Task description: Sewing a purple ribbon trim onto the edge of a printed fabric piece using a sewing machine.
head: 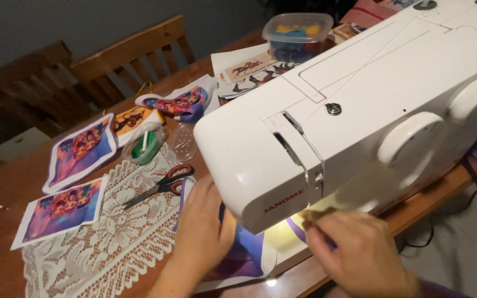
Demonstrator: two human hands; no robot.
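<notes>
Below the white sewing machine [354, 105], both hands press on a printed fabric piece [247, 256]. Left hand [202, 232] lies flat, fingers spread, on the fabric's left part, just beside the machine's head. Right hand [354, 248] rests on the fabric's right side under the machine arm, fingers curled; whether it pinches the cloth I cannot tell. Just left of the left hand, red-handled scissors [164, 185] lie on a lace runner [111, 232]. Farther left lie more printed patches [62, 212] and a small round container [143, 144].
</notes>
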